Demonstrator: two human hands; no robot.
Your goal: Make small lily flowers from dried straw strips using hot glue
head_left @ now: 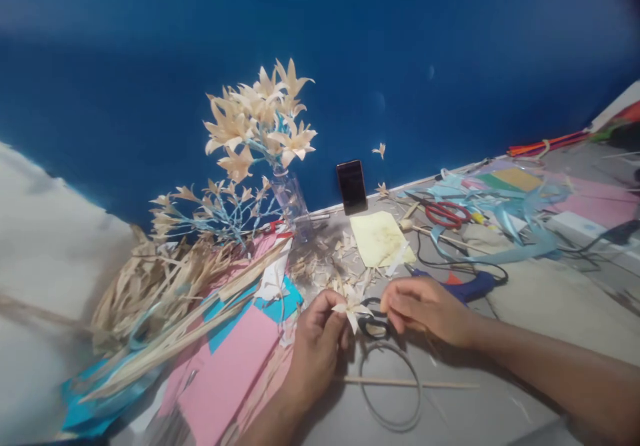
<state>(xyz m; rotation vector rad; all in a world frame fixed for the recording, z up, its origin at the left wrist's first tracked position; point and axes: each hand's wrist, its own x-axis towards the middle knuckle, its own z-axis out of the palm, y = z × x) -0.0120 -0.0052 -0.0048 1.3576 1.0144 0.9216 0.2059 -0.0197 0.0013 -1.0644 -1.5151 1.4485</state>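
My left hand (323,333) pinches a cream, star-shaped flower (353,309) between thumb and fingers, low in the middle of the view. Just right of the flower, my right hand (417,306) has its fingers curled together; whatever they hold, if anything, is too small to make out. Between the hands lie the black handles of a pair of scissors (375,326). A wire ring (417,399) rests below them, with a thin stick (445,385) across it. Pale scraps (330,269) are scattered behind the hands.
A bottle (293,199) holds cream flowers (265,119) at the blue wall. Dried husks (135,286) and pink paper (230,373) lie left. A phone (352,187) leans behind yellow paper (381,239). Red scissors (447,215), blue ribbon (520,253) and a blue glue gun (470,286) sit right.
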